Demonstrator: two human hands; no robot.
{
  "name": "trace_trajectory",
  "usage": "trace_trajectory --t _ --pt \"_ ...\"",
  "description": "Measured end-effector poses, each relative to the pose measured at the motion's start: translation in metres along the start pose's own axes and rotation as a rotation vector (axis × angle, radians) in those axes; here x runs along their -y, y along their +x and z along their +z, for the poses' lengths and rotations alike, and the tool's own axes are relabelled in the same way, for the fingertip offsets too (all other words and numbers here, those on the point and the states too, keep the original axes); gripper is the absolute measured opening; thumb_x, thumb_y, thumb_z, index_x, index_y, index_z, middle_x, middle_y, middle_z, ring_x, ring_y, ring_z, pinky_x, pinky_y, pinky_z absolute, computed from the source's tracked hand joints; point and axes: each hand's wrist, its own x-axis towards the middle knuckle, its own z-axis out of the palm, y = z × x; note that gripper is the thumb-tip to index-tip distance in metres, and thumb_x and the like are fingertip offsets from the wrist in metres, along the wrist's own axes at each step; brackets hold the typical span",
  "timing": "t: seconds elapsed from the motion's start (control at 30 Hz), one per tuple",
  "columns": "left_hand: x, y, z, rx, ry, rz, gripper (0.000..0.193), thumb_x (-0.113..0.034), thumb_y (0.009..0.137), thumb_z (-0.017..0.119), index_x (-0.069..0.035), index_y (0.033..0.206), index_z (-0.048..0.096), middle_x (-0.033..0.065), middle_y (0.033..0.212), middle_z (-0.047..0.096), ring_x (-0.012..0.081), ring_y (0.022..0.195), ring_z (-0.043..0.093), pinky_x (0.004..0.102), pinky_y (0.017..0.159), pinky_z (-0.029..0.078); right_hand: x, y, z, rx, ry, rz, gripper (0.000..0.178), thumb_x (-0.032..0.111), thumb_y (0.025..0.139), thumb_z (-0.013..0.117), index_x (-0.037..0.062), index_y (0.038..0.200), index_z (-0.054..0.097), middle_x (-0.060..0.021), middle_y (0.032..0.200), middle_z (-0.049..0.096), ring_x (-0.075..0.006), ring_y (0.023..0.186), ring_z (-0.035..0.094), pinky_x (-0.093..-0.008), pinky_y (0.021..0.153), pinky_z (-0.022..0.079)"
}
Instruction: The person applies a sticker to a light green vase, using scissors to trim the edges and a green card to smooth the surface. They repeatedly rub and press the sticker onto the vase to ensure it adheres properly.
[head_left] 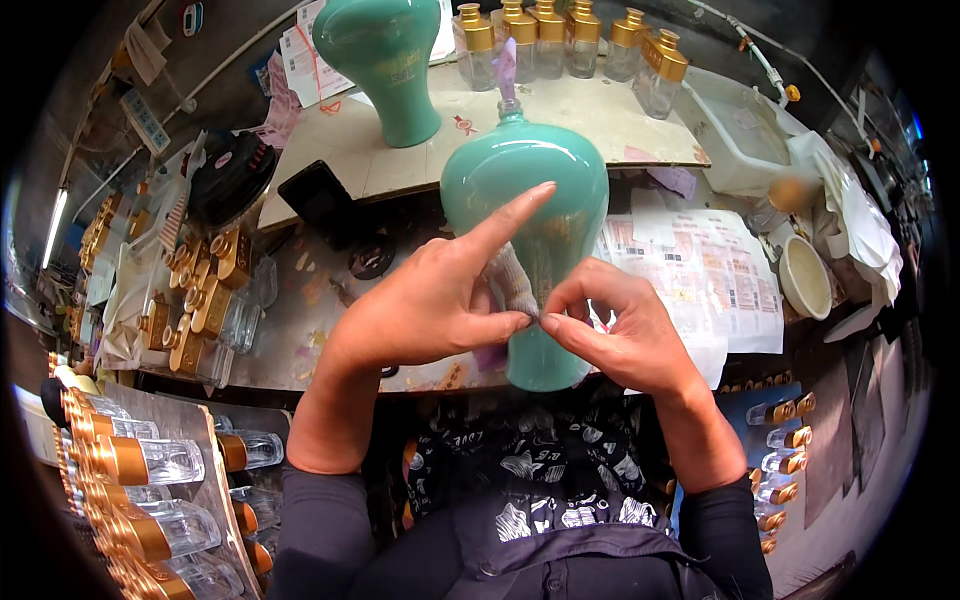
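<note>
A glossy green vase-shaped bottle (522, 160) stands in front of me, broad at the shoulder and narrow at the foot. Lilac cloth (507, 68) sticks up from its glass neck. My left hand (430, 300) is before the bottle, index finger stretched across its face, with a greyish knitted cloth (514, 284) at its other fingers and thumb. Whether that cloth is worn on a finger or only held, I cannot tell. The right hand (620, 325) pinches thumb and forefinger together at the cloth's lower end, against my left thumb. What lies between those fingertips is too small to make out.
Another green bottle (378, 70) stands on a raised board (290, 185), beside several gold-topped glass bottles (550, 40). Printed sheets (700, 270) lie to the right, near a white tub (735, 125) and a bowl (806, 277). Gold-capped bottles (170, 465) crowd the lower left.
</note>
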Motion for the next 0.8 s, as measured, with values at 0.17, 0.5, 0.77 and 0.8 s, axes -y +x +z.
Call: trace_trajectory --t 0.17,0.5,0.77,0.8 --pt "0.004 0.000 0.000 -0.322 -0.171 0.051 0.080 -0.002 0.084 0.072 -0.009 0.155 0.036 0.0001 0.090 0.064 0.0036 0.068 0.056 0.0208 0.060 0.045 -0.012 0.002 -0.002 -0.182 0.014 -0.065 0.007 0.008 0.085 0.074 0.0036 0.090 0.072 -0.0039 0.081 0.061 -0.0133 0.076 0.058 -0.0275 0.070 0.046" --pt "0.074 0.037 0.040 -0.759 -0.507 0.407 0.054 -0.015 0.100 0.064 -0.003 0.148 0.042 0.0107 0.136 0.053 0.0185 0.125 0.051 0.0333 0.108 0.040 -0.013 0.035 0.012 -0.382 -0.029 -0.221 0.007 0.004 0.083 0.075 0.0035 0.090 0.072 -0.0040 0.078 0.059 -0.0139 0.073 0.057 -0.0281 0.068 0.046" --pt "0.072 0.049 0.055 -0.797 -0.276 0.293 0.076 -0.005 0.086 0.076 -0.006 0.151 0.035 0.0111 0.142 0.046 0.0213 0.131 0.047 0.0365 0.112 0.037 -0.020 0.040 0.012 -0.473 -0.214 -0.261 0.007 0.004 0.082 0.074 0.0038 0.083 0.068 -0.0059 0.074 0.056 -0.0191 0.068 0.055 -0.0318 0.066 0.046" --pt "0.071 0.050 0.056 -0.803 -0.282 0.292 0.076 -0.005 0.086 0.076 -0.006 0.151 0.035 0.0110 0.142 0.046 0.0212 0.131 0.047 0.0364 0.112 0.037 -0.021 0.040 0.012 -0.458 -0.206 -0.233 0.009 0.005 0.081 0.074 0.0037 0.086 0.067 -0.0063 0.077 0.057 -0.0194 0.071 0.055 -0.0324 0.068 0.046"
